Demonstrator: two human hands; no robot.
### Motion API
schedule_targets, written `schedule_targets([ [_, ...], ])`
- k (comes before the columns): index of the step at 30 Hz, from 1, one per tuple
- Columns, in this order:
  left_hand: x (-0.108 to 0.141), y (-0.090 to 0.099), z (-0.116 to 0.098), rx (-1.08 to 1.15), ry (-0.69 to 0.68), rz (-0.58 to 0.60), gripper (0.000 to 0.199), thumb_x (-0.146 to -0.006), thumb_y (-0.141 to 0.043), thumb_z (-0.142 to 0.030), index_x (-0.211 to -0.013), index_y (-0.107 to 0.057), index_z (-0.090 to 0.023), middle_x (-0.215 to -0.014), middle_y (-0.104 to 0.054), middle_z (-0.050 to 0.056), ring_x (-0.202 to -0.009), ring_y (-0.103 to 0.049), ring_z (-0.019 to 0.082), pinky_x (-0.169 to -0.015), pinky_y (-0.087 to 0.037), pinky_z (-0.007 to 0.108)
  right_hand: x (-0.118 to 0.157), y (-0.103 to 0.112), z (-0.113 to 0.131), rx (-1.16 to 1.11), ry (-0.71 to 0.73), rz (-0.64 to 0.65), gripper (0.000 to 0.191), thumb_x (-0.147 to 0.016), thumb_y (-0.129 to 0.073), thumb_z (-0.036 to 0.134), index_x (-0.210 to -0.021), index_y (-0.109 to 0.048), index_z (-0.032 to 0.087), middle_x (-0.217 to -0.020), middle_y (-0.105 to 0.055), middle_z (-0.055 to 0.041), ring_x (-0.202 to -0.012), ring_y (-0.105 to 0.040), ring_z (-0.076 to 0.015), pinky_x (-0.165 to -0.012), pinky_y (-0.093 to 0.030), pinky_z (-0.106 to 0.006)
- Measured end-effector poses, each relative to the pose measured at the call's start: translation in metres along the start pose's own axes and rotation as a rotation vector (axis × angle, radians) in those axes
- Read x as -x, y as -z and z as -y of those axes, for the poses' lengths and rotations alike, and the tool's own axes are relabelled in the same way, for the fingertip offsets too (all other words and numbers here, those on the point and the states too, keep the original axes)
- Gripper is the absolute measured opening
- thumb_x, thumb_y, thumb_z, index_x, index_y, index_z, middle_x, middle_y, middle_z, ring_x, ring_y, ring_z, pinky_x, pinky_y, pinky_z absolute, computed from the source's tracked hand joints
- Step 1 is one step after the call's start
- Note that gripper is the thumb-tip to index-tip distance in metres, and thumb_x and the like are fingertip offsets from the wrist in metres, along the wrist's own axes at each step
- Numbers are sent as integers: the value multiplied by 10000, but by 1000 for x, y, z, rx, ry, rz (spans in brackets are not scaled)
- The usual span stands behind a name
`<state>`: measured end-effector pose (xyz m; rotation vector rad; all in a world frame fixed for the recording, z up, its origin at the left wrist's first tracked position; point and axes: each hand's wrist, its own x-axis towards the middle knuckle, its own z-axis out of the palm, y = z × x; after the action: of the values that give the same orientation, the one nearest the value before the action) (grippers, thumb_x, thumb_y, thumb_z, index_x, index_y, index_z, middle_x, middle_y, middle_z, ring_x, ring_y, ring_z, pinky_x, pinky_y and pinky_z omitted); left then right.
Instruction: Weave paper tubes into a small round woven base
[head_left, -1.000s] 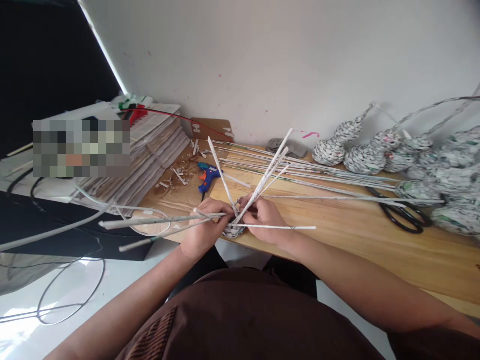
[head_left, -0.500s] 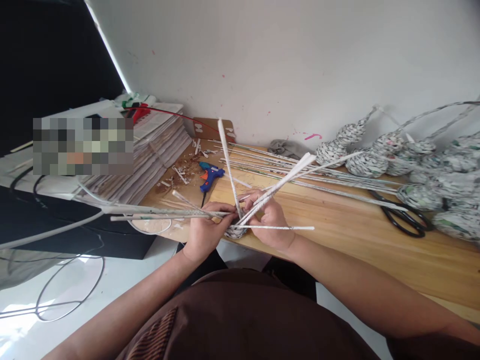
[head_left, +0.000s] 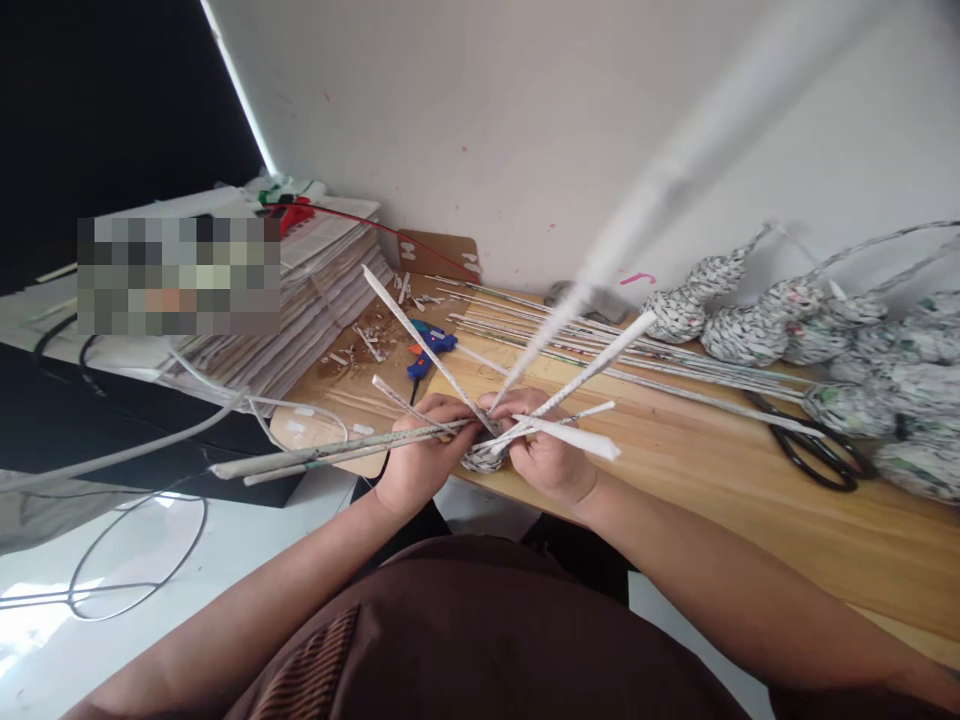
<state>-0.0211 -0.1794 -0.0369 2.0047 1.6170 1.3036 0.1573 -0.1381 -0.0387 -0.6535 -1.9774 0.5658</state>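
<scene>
A small woven piece of rolled paper [head_left: 484,459] sits between my hands at the table's front edge, with long paper rods fanning out of it. My left hand [head_left: 427,450] is closed on the piece and on rods that stick out to the left. At its other side, my right hand [head_left: 551,455] is closed round the base of the rods pointing right. One blurred white rod [head_left: 600,265] rises toward the camera at the upper right. Another rod [head_left: 420,340] slants up to the left. The fingertips are partly hidden behind the rods.
A blue glue gun [head_left: 433,350] lies behind my left hand near paper scraps [head_left: 367,340]. Loose paper rods [head_left: 675,366] stretch across the wooden table [head_left: 720,460] to black scissors [head_left: 817,455]. Woven paper shapes [head_left: 742,335] stand at right, stacked paper [head_left: 300,310] at left.
The rods at the piece have spread apart: one now swings up toward the camera, and the upright one leans left. Both hands remain at the piece. The view has shifted slightly.
</scene>
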Motion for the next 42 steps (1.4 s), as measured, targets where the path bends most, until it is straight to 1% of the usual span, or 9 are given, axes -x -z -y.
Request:
schedule_targets([
  [5, 0, -1, -2, 11, -37, -1, 108, -858, -661, -211, -897, -757, -238, -923, -768, 32, -880, -707, 185, -858, -558, 312, -3, -2, -7, -165, -165, -72, 213, -902, -572, 201, -1104, -607, 258, -1054, -727, -53, -988, -708, -212, -876, -578, -355],
  [13, 1, -5, 3, 3, -110, 2, 183, -906, -594, -227, -916, -772, -269, -967, -756, 36, -914, -692, 189, -889, -537, 339, -15, 8, -12, -16, -259, -62, 82, -838, -675, 226, -805, -748, 247, -912, -758, -47, -901, -699, -232, -879, -541, -407],
  [17, 0, -4, 7, 4, -140, 61, 198, -922, -569, -220, -957, -759, -265, -1003, -751, 38, -926, -692, 185, -899, -533, 337, -16, 9, -13, -135, -386, -37, 166, -787, -745, 367, -714, -717, 221, -766, -742, -32, -718, -700, -205, -697, -557, -336],
  [20, -3, -1, 3, -42, -129, 99, 192, -919, -568, -223, -961, -752, -256, -964, -761, 36, -916, -700, 196, -894, -541, 341, -15, 10, -14, -303, -465, -21, 232, -762, -763, 440, -799, -697, 220, -679, -717, -5, -628, -692, -191, -595, -547, -297],
  [26, -7, 1, -4, -55, -77, 35, 142, -883, -613, -212, -921, -748, -229, -927, -772, 42, -891, -713, 210, -856, -558, 337, -10, 13, -4, -318, -371, 52, 387, -738, -789, 475, -973, -585, 244, -781, -726, -6, -714, -703, -200, -669, -556, -310],
  [31, -8, 1, -5, -49, -117, 95, 191, -880, -581, -141, -870, -755, -221, -881, -769, 39, -844, -709, 201, -812, -558, 330, -10, 12, 7, 51, -169, 41, 135, -847, -700, 352, -812, -674, 223, -830, -718, -43, -820, -675, -209, -811, -518, -340],
  [33, -9, 0, -5, -31, -127, 76, 186, -875, -591, -129, -877, -751, -225, -885, -761, 28, -851, -698, 190, -822, -550, 321, -11, 10, 8, -23, -231, -15, 191, -899, -629, 358, -781, -662, 213, -786, -704, -42, -765, -671, -194, -765, -523, -322],
  [38, -6, -2, -2, 12, -97, 21, 152, -844, -639, -113, -898, -738, -215, -895, -749, 23, -863, -689, 173, -839, -538, 299, -14, 6, 7, -474, -603, -135, 328, -937, -509, 514, -822, -561, 212, -715, -688, -20, -561, -648, -155, -524, -502, -262],
  [42, -3, -2, 0, 46, -47, 9, 163, -829, -646, -95, -891, -737, -216, -902, -740, 20, -865, -689, 162, -840, -538, 280, -13, 5, 8, -414, -608, -119, 252, -853, -656, 422, -789, -527, 215, -667, -657, 2, -548, -624, -146, -528, -489, -250],
])
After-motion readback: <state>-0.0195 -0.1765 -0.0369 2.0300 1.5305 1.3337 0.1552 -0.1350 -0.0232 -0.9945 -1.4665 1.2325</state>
